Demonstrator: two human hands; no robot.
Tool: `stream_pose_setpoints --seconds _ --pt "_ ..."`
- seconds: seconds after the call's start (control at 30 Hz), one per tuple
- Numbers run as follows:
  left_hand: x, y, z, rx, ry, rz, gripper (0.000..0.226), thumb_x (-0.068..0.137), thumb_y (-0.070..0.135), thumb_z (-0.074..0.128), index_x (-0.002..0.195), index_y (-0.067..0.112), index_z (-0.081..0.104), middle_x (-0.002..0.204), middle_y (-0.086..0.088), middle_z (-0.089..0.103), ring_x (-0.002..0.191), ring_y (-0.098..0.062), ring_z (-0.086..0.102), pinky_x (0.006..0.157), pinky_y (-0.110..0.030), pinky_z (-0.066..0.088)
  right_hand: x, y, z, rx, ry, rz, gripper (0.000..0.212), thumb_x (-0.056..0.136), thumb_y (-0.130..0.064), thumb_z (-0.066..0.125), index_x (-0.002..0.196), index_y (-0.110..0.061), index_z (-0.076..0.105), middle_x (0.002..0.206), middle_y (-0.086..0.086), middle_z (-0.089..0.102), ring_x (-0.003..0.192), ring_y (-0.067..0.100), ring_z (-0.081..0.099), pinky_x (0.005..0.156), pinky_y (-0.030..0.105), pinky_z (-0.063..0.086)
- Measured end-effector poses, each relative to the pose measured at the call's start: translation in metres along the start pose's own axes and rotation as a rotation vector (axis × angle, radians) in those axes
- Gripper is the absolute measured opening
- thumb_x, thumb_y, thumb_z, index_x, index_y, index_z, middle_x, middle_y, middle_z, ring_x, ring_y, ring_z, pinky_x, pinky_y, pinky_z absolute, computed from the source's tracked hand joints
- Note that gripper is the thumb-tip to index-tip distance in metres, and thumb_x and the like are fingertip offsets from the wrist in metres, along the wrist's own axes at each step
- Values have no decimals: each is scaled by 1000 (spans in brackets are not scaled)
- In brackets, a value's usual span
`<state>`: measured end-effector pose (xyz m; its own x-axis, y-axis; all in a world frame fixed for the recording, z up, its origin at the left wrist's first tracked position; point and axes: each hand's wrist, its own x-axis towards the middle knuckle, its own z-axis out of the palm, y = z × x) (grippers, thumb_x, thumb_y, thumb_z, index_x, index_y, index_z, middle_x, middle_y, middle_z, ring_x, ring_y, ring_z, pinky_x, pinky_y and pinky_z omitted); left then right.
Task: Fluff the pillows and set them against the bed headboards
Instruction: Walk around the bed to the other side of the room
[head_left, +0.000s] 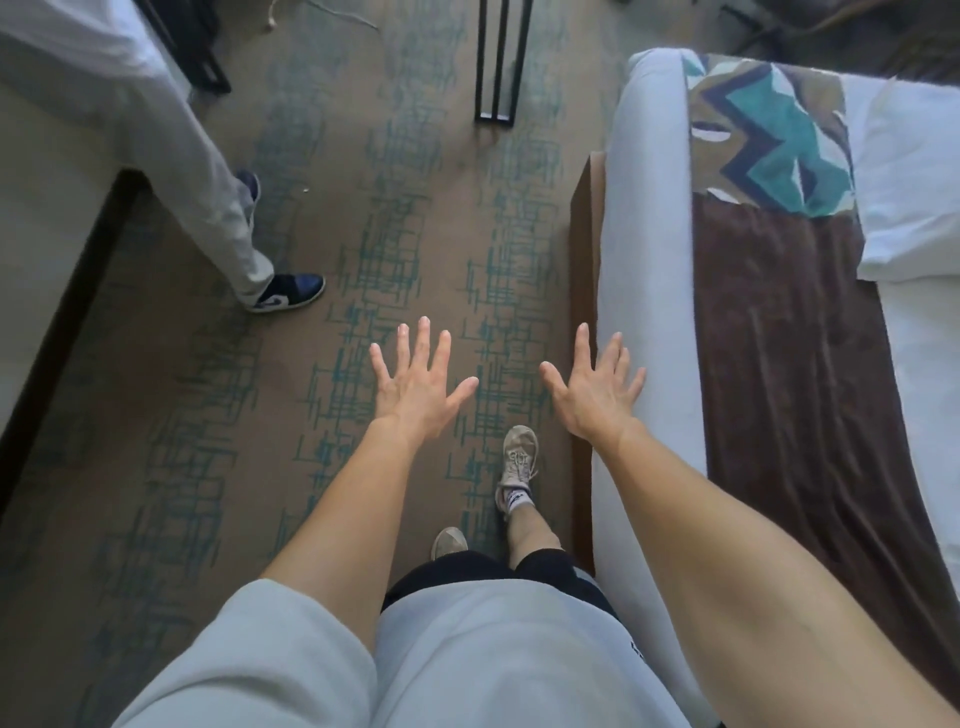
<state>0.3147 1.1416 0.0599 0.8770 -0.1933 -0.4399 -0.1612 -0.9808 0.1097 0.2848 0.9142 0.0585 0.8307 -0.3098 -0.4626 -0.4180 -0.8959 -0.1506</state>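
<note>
Pillows: we see one white edge (906, 171) on the bed (644, 249) at right. Our hands, left (415, 384) and right (597, 389), spread empty over carpet (156, 415) (a bystander's leg (218, 208) stands left).

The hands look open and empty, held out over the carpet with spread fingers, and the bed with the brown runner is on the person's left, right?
Nearly. The left hand and right hand are open, empty and spread over the carpet, but the bed with the brown runner lies on the person's right, not left, as the head view shows.
</note>
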Motion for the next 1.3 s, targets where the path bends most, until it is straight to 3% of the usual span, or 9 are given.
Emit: stream_pose_setpoints --seconds 0.67,1.03,1.3 --pt "201 127 -109 31 79 36 82 98 71 17 162 23 -3 169 -4 -18 154 -28 -19 120 -64 -10 199 44 -129 73 30 17 80 99 -71 15 160 -29 -16 166 21 -18 155 40 -11 120 61 -10" --pt "295 151 -142 56 58 129 81 99 70 18 162 23 -2 169 -5 -17 155 -28 -18 120 -65 -9 279 56 -161 43 45 105 80 99 -71 13 159 -29 -19 166 22 -18 155 41 -11 120 61 -9" --pt "402 149 -197 55 68 182 81 99 70 17 162 23 -1 169 -5 -17 154 -28 -18 120 -64 -10 368 26 -210 40 38 173 81 96 -74 9 157 -31 -23 165 22 -24 153 42 -18 119 62 -11"
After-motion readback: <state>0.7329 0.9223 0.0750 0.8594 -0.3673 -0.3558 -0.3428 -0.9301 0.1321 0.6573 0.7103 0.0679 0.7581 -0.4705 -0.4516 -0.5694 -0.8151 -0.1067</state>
